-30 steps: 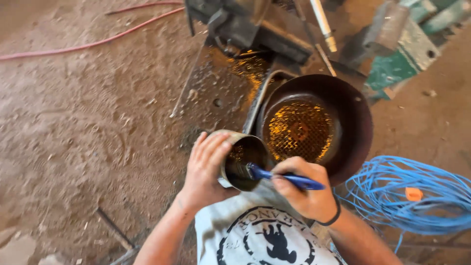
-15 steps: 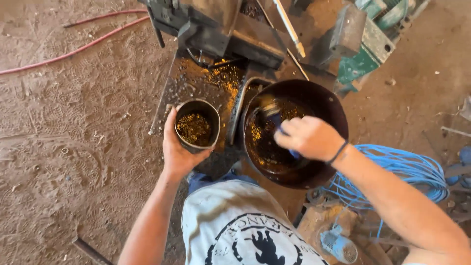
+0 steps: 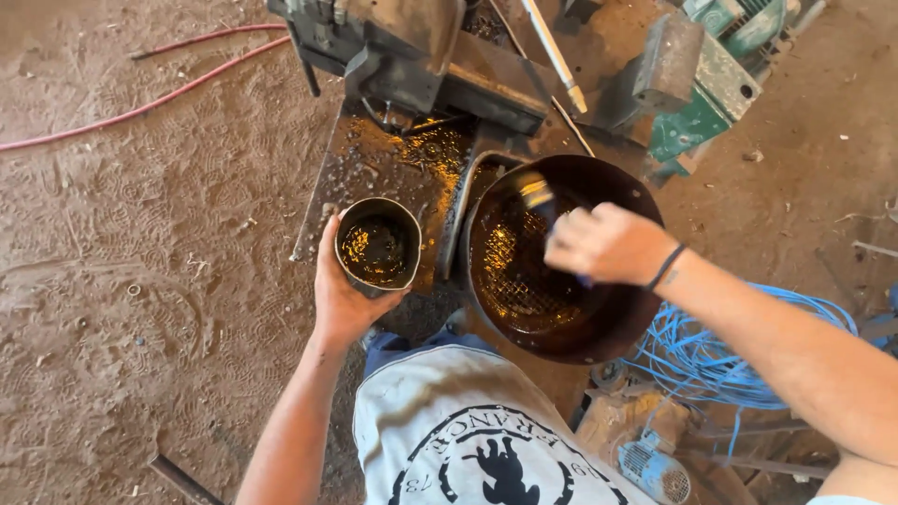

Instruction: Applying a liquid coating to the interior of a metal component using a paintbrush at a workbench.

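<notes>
L hand (image 3: 344, 295) wraps round a small metal cup (image 3: 378, 247) from below and the near side, fingers closed on its wall, thumb on the left. Cup is upright, mouth open to the camera, inside coated w/ dark oily liquid that glints amber. It's held over the near-left edge of an oil-stained steel plate (image 3: 374, 164), just left of the pan.

R hand (image 3: 606, 245) is closed in a fist round a brush (image 3: 540, 198); only a bit of blue handle shows under the fingers, and the bristle end is blurred, pointing far-left. Brush head sits inside a big round dark pan (image 3: 617, 332), near its far rim. Black band on the R wrist. Pan holds a wire mesh under a film of brown liquid, w/ bright amber reflections across the middle. Can't tell if bristles touch the mesh.

Pan sits right of the cup, close but apart, its left rim against a curved metal strip.

Far side: heavy grey machine block (image 3: 412, 56) on the plate, a pale rod (image 3: 554, 56) slanting across, green machine part (image 3: 702, 103) far right. Red hose (image 3: 150, 98) runs over the dirt floor (image 3: 122, 281) at far left. Blue cable coil (image 3: 730, 360) lies right of the pan, under the R forearm. Near centre, person's grey printed shirt (image 3: 468, 440).
</notes>
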